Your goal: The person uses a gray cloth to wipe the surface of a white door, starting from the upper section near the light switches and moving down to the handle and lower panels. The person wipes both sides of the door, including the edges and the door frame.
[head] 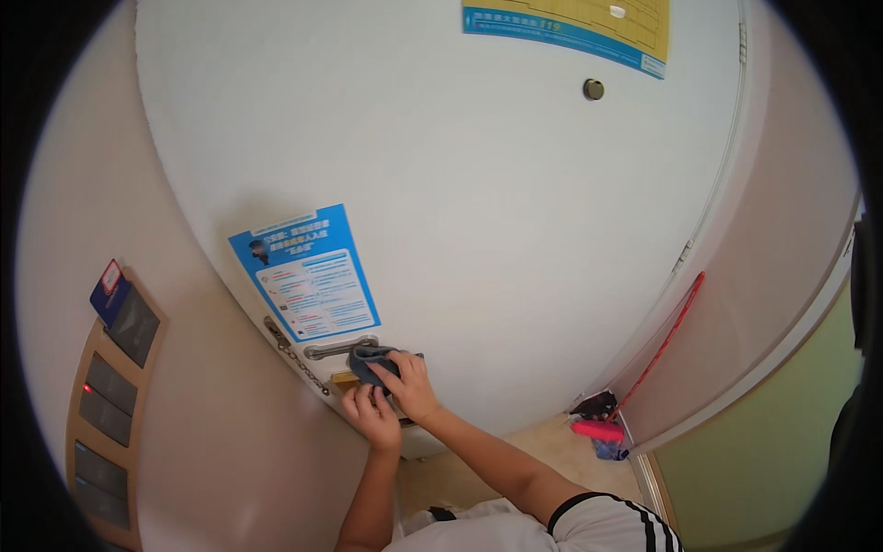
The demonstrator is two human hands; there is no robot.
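Note:
My right hand (415, 391) is closed on a dark grey cloth (370, 359), pressing it near the lock area of a white door (497, 228). Just below and to the left, my left hand (374, 416) has its fingers curled close to the door's lock hardware; whether it grips anything is hidden. Above the cloth sits a metal swing-bar door guard (334, 349). Part of a brass-coloured plate (343, 378) shows between the cloth and my left hand. A metal door chain (300, 362) hangs at the door's left edge.
A blue printed notice (314, 276) is fixed above the door guard, and a yellow-and-blue plan (572, 31) higher up. Wall switches (107, 393) with a card holder stand left. A red-handled broom (662, 338) and pink dustpan-like item (597, 431) occupy the right corner.

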